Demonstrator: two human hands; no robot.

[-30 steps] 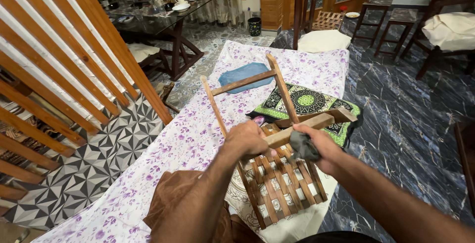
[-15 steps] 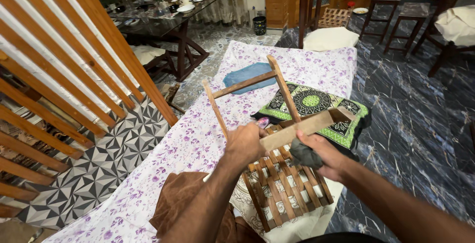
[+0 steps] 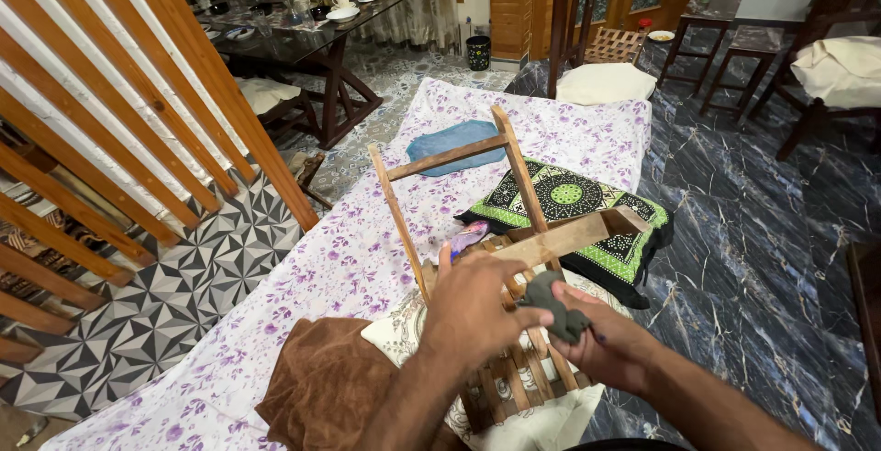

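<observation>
Since the earlier frames both hands have come closer together over the wooden frame (image 3: 500, 258), and the left hand now covers more of its slatted seat. At the far left stands a slanted wooden railing (image 3: 138, 130) over a floor of grey triangles. Next comes the white sheet with purple flowers (image 3: 349, 258), and a brown towel (image 3: 321, 387) lies on it near the person. The left hand (image 3: 473, 309) rests with its fingers curled on the wooden frame, gripping it. This frame lies tilted on the sheet, its legs pointing up. The right hand (image 3: 601, 345) is closed around a dark grey cloth (image 3: 555, 309), pressed to the slats. Behind lies a green and black cushion (image 3: 569, 203)
</observation>
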